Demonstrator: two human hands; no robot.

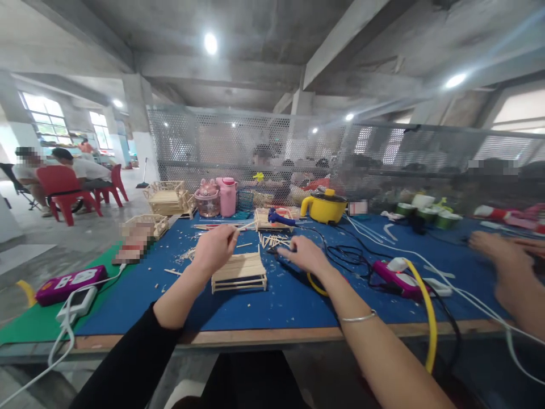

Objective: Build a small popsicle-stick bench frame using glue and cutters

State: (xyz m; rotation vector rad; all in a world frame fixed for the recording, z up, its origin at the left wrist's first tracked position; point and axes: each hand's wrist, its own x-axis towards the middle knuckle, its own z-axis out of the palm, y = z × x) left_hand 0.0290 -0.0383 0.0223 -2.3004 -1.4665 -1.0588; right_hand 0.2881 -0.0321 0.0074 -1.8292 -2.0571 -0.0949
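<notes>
My left hand [215,247] is closed, its fingertips pinching a thin pale stick [247,225] that points right. Just below and to the right of it, a small slatted wooden frame [239,271] stands on the blue mat. Over the mat to the right of this frame, my right hand [307,254] is closed round the handle of a dark tool [279,250], which looks like pliers or cutters. A blue glue gun [281,217] lies behind, against another small wooden frame [261,220]. Loose short sticks [272,241] are scattered between my hands.
A yellow electric pot [327,207] and pink jug [228,196] stand at the back. Black cables and a purple power strip [394,278] lie right, near another person's hands [502,250]. Wooden racks [168,199], a phone [134,243] and another power strip [71,284] are left.
</notes>
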